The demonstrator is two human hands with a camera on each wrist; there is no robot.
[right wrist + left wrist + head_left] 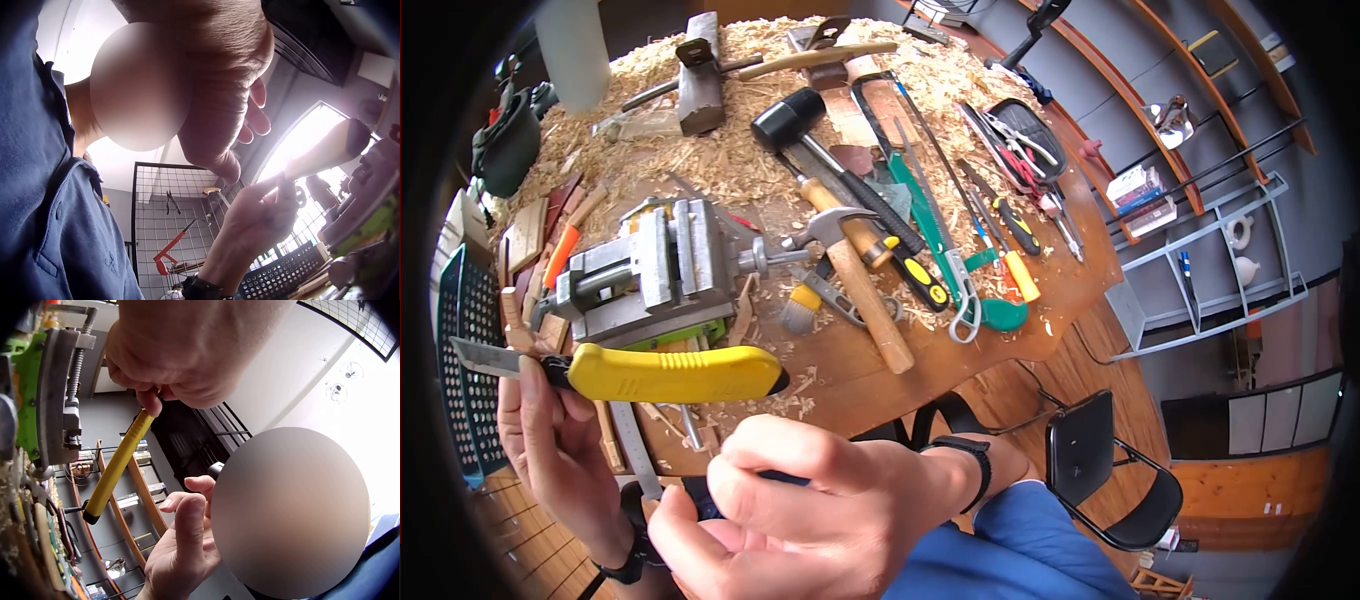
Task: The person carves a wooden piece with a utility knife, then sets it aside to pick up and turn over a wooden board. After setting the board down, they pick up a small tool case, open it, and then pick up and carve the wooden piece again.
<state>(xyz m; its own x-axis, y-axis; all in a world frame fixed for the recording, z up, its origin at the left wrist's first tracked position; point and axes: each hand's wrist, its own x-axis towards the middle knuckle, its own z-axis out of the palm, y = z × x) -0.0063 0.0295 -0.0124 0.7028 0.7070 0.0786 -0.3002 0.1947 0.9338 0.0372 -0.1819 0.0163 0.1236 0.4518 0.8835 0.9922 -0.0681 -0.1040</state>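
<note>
My left hand pinches a yellow-handled knife near the black collar where the blade meets the handle. Its short metal blade points left and its handle reaches right, above the bench. In the left wrist view the yellow handle hangs down at a slant from the fingers. The right hand is just in front of the knife, apart from it, fingers loosely bent around nothing. In the right wrist view the right hand shows relaxed fingers above the left hand.
Behind the knife stands a metal vise on the workbench. Right of it lie a claw hammer, a black mallet, a green-handled saw and screwdrivers. Wood shavings cover the back. A black chair stands at right.
</note>
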